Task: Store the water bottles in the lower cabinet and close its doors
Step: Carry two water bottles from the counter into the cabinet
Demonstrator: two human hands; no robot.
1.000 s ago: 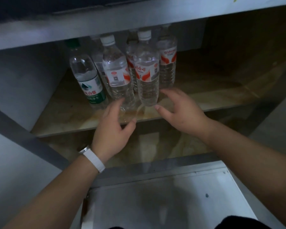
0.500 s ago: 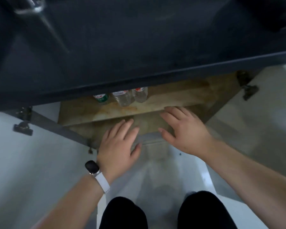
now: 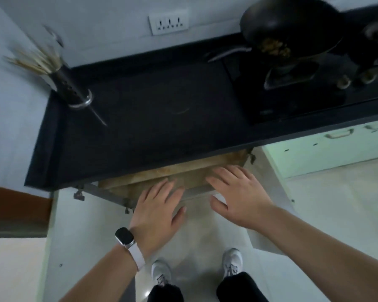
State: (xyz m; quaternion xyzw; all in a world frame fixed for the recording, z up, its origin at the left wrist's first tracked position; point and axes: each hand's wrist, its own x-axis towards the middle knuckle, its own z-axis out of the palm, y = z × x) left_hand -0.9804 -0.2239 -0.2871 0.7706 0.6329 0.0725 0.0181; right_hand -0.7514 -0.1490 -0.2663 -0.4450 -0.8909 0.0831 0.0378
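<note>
Lower cabinet [image 3: 172, 172]: just below the middle of the view, toward 6 o'clock, tucked under the front edge of the countertop [image 3: 162, 118]; only a strip of its brown marbled shelf shows.
Water bottles: none can be seen; the countertop overhang hides the cabinet's inside.
Left door [image 3: 85, 236]: swung wide open at 7 o'clock, hinges showing along its upper edge.
Right door [image 3: 273, 192]: swung open at 4 o'clock, one hinge visible near the cabinet corner.
Left hand [image 3: 159, 212]: at 6 to 7 o'clock, palm down, fingers straight and close together, holding nothing, in front of the opening; a watch [image 3: 124, 235] sits on the wrist.
Right hand [image 3: 238, 197]: at 5 o'clock, palm down, fingers straight and slightly spread, holding nothing; whether it touches the cabinet cannot be told.
Chopstick holder [image 3: 72, 83]: on the countertop at 10 o'clock.
Wok [image 3: 292, 25]: on the stove [image 3: 292, 92] at 1 o'clock, food inside.
Wall socket [image 3: 168, 22]: 12 o'clock.
Shoes [image 3: 160, 272]: 6 o'clock, on the pale floor.
</note>
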